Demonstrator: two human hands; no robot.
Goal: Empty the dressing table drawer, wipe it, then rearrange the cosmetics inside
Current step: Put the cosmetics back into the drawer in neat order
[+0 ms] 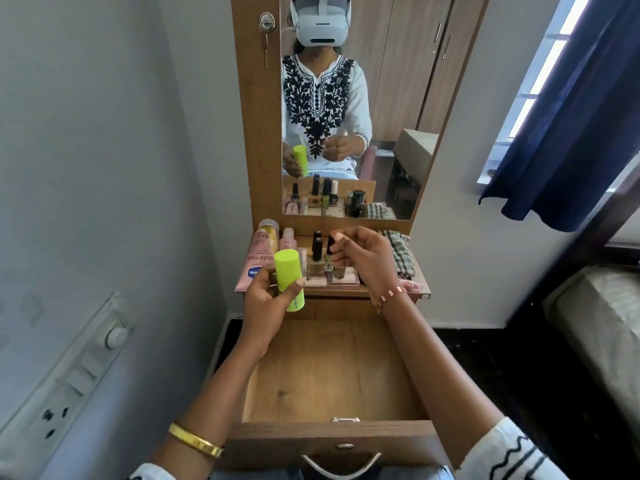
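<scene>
The wooden drawer [332, 372] is pulled out below me, and its bare bottom shows nothing inside. My left hand [265, 292] grips a lime-green tube [289, 277] above the drawer's back edge. My right hand [360, 258] pinches a small dark nail-polish bottle [331, 244] over the shelf [391, 292]. On that shelf stand several nail-polish bottles [317, 252], a pink lotion tube [256, 258] and a small pink bottle [287, 239].
A checked cloth [400, 252] lies at the shelf's right side. The mirror [381, 116] rises behind the shelf. A switch panel [69, 379] is on the left wall; a bed [599, 327] and a blue curtain [568, 133] stand to the right.
</scene>
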